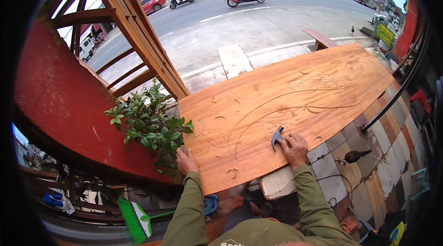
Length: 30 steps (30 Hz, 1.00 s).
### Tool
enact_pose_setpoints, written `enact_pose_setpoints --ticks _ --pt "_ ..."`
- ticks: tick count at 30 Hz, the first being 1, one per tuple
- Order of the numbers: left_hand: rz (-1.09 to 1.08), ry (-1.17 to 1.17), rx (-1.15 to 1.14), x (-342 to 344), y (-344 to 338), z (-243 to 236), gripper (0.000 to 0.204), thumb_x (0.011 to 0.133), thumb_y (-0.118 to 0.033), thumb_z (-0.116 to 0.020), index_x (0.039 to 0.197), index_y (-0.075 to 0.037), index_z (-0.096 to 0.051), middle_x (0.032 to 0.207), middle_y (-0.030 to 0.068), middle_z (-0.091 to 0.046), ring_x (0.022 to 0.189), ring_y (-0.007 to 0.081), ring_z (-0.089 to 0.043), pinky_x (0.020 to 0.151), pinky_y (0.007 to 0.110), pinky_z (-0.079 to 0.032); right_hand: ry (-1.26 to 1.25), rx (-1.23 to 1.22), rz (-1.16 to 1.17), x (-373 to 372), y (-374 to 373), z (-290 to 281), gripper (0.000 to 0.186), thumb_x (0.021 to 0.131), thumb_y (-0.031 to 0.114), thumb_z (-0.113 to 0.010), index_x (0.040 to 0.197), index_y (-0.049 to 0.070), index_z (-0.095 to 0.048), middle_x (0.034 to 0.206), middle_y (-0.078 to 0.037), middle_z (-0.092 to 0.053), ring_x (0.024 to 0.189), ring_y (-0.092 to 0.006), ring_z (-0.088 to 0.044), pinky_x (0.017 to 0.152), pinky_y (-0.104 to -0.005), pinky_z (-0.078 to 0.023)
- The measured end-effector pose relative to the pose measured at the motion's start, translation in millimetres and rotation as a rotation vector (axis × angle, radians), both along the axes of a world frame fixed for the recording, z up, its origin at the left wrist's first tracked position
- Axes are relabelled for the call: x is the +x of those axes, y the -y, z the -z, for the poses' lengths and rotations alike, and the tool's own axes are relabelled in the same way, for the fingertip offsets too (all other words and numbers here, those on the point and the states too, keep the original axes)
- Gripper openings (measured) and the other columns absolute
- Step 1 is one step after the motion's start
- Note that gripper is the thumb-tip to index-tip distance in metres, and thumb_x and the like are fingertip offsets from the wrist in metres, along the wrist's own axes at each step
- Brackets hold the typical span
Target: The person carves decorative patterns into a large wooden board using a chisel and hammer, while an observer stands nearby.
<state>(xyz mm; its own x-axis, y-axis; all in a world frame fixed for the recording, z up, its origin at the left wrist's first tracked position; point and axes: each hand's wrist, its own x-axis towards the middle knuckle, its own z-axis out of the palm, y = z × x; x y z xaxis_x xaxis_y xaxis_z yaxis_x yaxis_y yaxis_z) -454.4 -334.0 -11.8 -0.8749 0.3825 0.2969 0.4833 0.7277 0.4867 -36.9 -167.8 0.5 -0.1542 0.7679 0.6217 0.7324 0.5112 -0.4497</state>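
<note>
A long reddish-brown wooden panel (pixel 258 107) lies flat before me, with carved scrolls, leaves and sweeping curved lines on its face. My left hand (pixel 187 162) is closed on the panel's left edge, near the close corner, beside a leafy plant. Close to the panel's near edge, my right hand (pixel 295 149) is closed around a hammer (pixel 277 138). The dark metal head shows past my fingertips, low over the wood; the handle is hidden by my hand. Several thin curled wood shavings (pixel 232 172) are scattered on the panel.
A potted-looking bush (pixel 150 119) crowds the panel's left end, by a red curved wall (pixel 69 107) and upright wooden frames (pixel 138 29). A green broom (pixel 134 220) is at lower left. On the tiled floor at right stands a dark bird (pixel 354 156). Motorbikes pass on the road (pixel 198 12).
</note>
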Motion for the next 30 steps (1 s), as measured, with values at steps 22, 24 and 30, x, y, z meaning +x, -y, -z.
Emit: enact_pose_setpoints --ticks 22,24,30 --pt "0.009 0.024 -0.045 -6 -11 -3 0.048 0.102 -0.038 -0.072 0.135 -0.007 -0.057 0.130 0.0188 -0.070 0.117 0.0425 -0.068 0.092 0.054 -0.054 0.058 -0.334 -0.322 25 -29 -2 0.070 0.077 0.032 -0.090 0.137 0.008 -0.063 0.135 -0.017 -0.065 0.128 -0.0387 -0.057 0.113 -0.0478 -0.045" --pt "0.007 0.029 -0.046 -4 -13 -2 0.049 0.101 -0.038 -0.073 0.135 -0.006 -0.057 0.131 0.0190 -0.070 0.119 0.0428 -0.067 0.093 0.054 -0.054 0.049 -0.332 -0.314 29 -29 0 0.068 0.077 0.032 -0.090 0.136 0.007 -0.064 0.136 -0.018 -0.065 0.130 -0.0392 -0.057 0.115 -0.0474 -0.045" --pt "0.062 0.015 0.017 -15 -8 4 0.050 0.100 -0.037 -0.074 0.135 -0.004 -0.058 0.133 0.0202 -0.069 0.122 0.0436 -0.065 0.095 0.054 -0.053 0.063 -0.291 -0.325 22 -30 0 0.063 0.079 0.030 -0.090 0.133 0.007 -0.066 0.140 -0.017 -0.065 0.133 -0.0385 -0.057 0.116 -0.0475 -0.044"
